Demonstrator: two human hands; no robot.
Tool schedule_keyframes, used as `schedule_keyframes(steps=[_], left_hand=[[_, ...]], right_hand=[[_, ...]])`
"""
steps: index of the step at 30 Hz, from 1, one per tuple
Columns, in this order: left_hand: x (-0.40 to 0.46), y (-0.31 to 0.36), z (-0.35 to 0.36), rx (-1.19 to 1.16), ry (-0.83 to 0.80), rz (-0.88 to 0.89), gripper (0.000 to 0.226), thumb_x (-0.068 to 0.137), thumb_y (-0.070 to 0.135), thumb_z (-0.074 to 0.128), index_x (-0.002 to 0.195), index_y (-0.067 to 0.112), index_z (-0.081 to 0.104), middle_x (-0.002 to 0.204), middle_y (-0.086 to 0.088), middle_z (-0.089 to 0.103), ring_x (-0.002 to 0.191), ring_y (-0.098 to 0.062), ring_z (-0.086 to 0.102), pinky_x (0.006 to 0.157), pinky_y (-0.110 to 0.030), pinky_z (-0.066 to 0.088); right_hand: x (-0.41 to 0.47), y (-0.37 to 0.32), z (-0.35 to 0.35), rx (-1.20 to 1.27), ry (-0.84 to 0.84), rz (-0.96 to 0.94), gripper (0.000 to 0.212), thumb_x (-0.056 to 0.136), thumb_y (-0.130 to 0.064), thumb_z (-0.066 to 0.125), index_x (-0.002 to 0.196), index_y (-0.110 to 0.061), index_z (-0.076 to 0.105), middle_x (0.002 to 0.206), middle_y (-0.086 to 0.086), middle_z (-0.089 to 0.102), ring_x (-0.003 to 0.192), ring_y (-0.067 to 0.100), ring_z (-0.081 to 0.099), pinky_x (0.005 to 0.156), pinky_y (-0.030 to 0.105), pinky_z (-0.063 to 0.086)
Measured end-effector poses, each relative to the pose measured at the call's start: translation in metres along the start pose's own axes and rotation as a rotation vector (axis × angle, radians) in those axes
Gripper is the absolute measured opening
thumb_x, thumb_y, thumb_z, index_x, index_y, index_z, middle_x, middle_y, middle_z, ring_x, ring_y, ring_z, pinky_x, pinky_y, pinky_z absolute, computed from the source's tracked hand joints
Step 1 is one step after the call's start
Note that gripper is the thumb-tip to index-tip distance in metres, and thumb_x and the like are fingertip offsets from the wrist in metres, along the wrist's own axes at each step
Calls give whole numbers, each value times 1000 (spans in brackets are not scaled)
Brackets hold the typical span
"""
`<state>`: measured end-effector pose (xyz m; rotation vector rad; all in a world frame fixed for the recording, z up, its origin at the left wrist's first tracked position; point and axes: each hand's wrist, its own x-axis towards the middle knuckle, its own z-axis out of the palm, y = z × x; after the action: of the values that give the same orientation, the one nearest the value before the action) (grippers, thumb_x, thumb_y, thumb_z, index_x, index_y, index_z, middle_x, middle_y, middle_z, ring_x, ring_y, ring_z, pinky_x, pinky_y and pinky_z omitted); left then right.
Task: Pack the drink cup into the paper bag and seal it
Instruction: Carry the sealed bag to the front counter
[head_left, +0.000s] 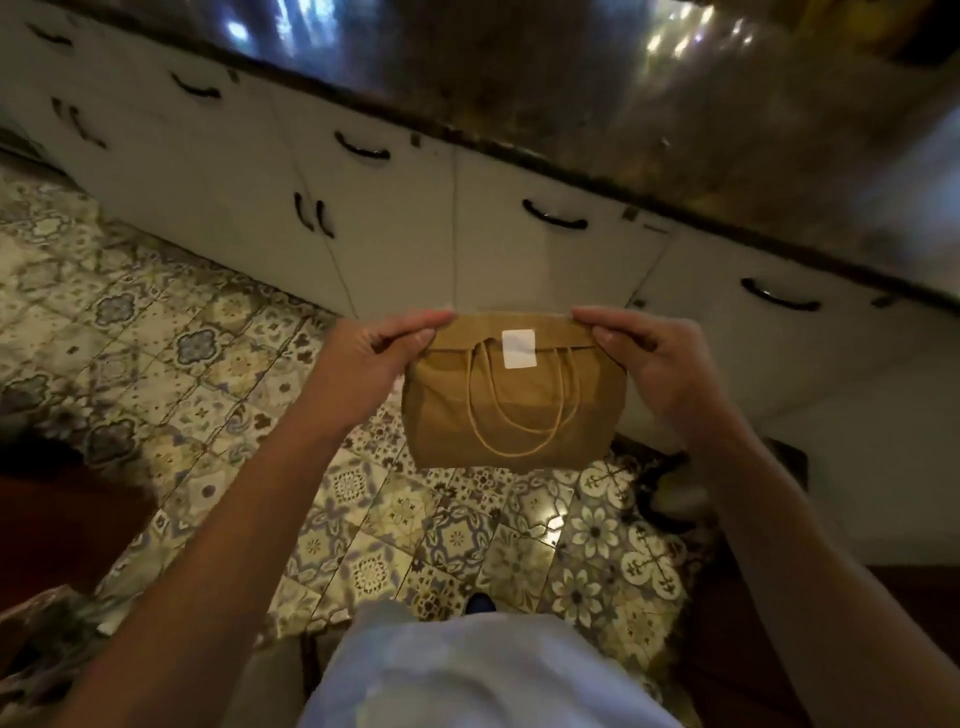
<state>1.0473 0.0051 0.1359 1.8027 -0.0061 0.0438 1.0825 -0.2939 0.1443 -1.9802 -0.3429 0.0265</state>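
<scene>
I cannot see the drink cup at all. The paper bag (514, 400) is folded shut at the top, so whatever is inside stays hidden. The counter (675, 104) at the top of the view is shiny and very blurry, and I cannot make out what sits on it. Something dark lies on the floor by my right arm, but it is too blurry to name. My arms are cut off at the bottom edge, and my light shirt (467, 675) covers the floor right under me.

I hold the bag up in the air in front of me with both hands. My left hand (374, 353) pinches the top left corner of the fold between thumb and fingers. My right hand (660, 358) pinches the top right corner the same way. My other fingers are curled in. Both arms reach forward and bend in a little toward the bag.

A white sticker (519, 348) sits in the middle of the fold and holds the flap down. The two string handles (519, 410) hang down the front of the bag in loops.

The bag touches nothing but my hands. Under it is the patterned tile floor (208, 374), well apart from the bag. The white cabinets (395, 218) with dark handles stand behind the bag, and I cannot tell how close they are to it. There is open floor to my left.
</scene>
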Motion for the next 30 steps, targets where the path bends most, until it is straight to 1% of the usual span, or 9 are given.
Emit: schedule_keyframes(steps=[2, 5, 7, 9, 11, 16, 21, 25, 30], left_hand=[[36, 11, 22, 22, -62, 39, 37, 99, -1, 61, 112, 32, 74, 97, 37, 73, 101, 12, 69, 86, -6, 51], [89, 25, 47, 29, -140, 103, 36, 99, 1, 62, 114, 32, 73, 100, 36, 74, 105, 9, 69, 92, -11, 53], [122, 32, 61, 21, -196, 130, 38, 99, 3, 62, 115, 35, 74, 104, 34, 74, 110, 4, 69, 96, -14, 53], [152, 39, 73, 28, -245, 172, 44, 100, 7, 62, 111, 48, 74, 107, 34, 74, 112, 3, 69, 95, -13, 52], [185, 46, 83, 38, -278, 224, 46, 101, 10, 62, 108, 54, 73, 107, 37, 72, 112, 5, 68, 94, -11, 52], [276, 69, 103, 29, -384, 308, 40, 101, 8, 61, 112, 45, 72, 106, 40, 71, 111, 7, 67, 91, -11, 53], [361, 102, 121, 18, -491, 429, 46, 102, 11, 61, 132, 45, 61, 108, 49, 64, 106, 17, 64, 83, -1, 48], [419, 120, 140, -11, -542, 452, 53, 102, 15, 62, 146, 42, 51, 116, 45, 64, 112, 13, 64, 85, -3, 50], [481, 133, 171, -60, -569, 471, 56, 101, 13, 63, 145, 45, 51, 131, 35, 56, 121, 11, 60, 89, -7, 51]], right_hand=[[9, 10, -27, -58, 61, -55, 33, 101, 6, 58, 129, -10, 67, 114, -7, 73, 99, -10, 70, 81, 8, 54], [26, 23, -61, -76, 140, -73, 32, 100, 11, 55, 130, 4, 64, 119, -1, 70, 101, -8, 70, 83, 11, 55], [38, 28, -78, -56, 208, -51, 32, 100, 11, 54, 131, 8, 64, 121, 6, 70, 104, 0, 71, 87, 17, 56], [52, 30, -91, -64, 281, -48, 33, 100, 10, 55, 131, 3, 64, 123, 11, 71, 108, 11, 71, 92, 23, 57], [68, 31, -102, -73, 349, -29, 33, 101, 7, 56, 130, -7, 66, 120, 7, 73, 111, 15, 72, 95, 28, 58], [117, 29, -129, -113, 505, 10, 34, 103, -1, 59, 122, -25, 73, 105, -25, 77, 106, 6, 74, 91, 25, 60], [171, 24, -158, -124, 651, 7, 36, 102, -8, 62, 116, -37, 78, 108, -8, 81, 105, 18, 76, 90, 37, 62], [208, 21, -184, -186, 738, 23, 36, 102, -15, 62, 113, -46, 78, 105, -22, 79, 102, 7, 74, 88, 26, 59], [259, 37, -222, -203, 787, 35, 34, 102, -20, 62, 116, -47, 77, 109, -14, 79, 106, 11, 74, 91, 38, 61]])
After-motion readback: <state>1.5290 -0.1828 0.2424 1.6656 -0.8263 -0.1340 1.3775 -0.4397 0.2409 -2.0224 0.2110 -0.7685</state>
